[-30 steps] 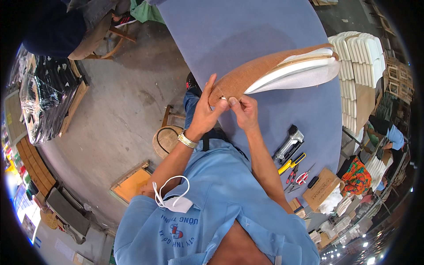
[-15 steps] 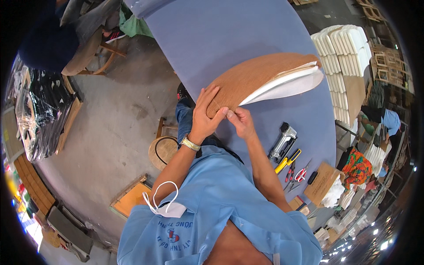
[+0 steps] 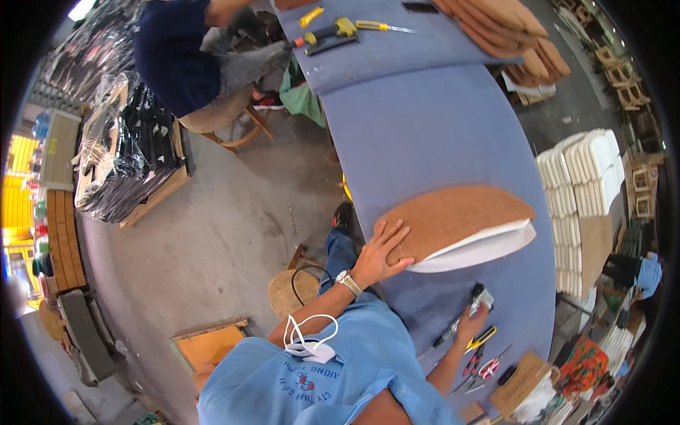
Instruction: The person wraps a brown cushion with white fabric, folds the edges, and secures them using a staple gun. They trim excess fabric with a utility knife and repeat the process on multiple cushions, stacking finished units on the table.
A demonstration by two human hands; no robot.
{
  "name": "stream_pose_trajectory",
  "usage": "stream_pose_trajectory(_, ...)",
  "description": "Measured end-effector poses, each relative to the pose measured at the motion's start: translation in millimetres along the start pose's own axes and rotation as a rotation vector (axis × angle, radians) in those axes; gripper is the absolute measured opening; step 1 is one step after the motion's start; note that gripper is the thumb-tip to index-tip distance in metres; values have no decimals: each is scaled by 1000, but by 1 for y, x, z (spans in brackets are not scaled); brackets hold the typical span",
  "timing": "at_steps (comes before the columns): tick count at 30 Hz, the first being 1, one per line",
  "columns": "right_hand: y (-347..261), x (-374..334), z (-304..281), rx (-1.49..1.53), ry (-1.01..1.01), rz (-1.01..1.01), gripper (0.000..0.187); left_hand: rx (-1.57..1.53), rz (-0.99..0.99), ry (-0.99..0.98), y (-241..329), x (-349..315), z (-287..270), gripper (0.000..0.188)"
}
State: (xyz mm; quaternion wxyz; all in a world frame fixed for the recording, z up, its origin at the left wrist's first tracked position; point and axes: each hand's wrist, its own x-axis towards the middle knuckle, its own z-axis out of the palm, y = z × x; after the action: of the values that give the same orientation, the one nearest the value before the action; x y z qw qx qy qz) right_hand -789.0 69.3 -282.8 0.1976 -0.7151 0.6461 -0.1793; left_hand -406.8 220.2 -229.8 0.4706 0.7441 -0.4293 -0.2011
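Has L hand (image 3: 382,256) open, fingers spread on 8 o'clock end of brown padded panel (image 3: 453,212); not clenched. Has panel lying on blue-grey bench (image 3: 439,134), approx 3 o'clock in view, w/ white underside (image 3: 473,255) showing along its 5 o'clock side. Has R hand (image 3: 471,324) on grey metal staple gun (image 3: 484,295), at 6 o'clock from panel, fingers partly hidden; can't tell if fully gripping.

Clock pos. from panel, rest of view: has yellow cutter (image 3: 482,338) just beside R hand, betw. 5 & 6; then red-handled pliers (image 3: 469,366) & scissors (image 3: 489,367) close together; cardboard box (image 3: 520,384) at 5. Has white pad stack (image 3: 570,177) at 2, off bench; brown panel stack (image 3: 496,21) at 12, far end; yellow/blk drill (image 3: 345,27) at 11. Has round stool (image 3: 282,294) at 8, co-worker (image 3: 177,57) in dk top at 10. Wears wristwatch (image 3: 348,283) on L wrist, blue shirt (image 3: 248,382), w/ white mask (image 3: 320,352) at chest.
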Motion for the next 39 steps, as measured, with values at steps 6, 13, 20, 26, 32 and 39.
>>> stream_pose_trajectory(6,45,2,20,-135,3,80,74,73,38,-33,-3,11,1,83)
stream_pose_trajectory(13,44,30,9,-59,9,99,58,97,-21,-122,1,13,-1,85)
stream_pose_trajectory(20,-78,-11,-21,696,-123,382,39,119,-32,-115,-8,5,2,85)
stream_pose_trajectory(26,-117,-39,-3,512,-270,31,59,121,24,-87,-8,5,-3,84)
stream_pose_trajectory(32,-187,-52,-30,647,-556,87,53,116,29,-54,7,13,-17,80)
stream_pose_trajectory(39,-242,-46,-46,565,-470,-284,43,116,87,-43,10,18,-8,79)
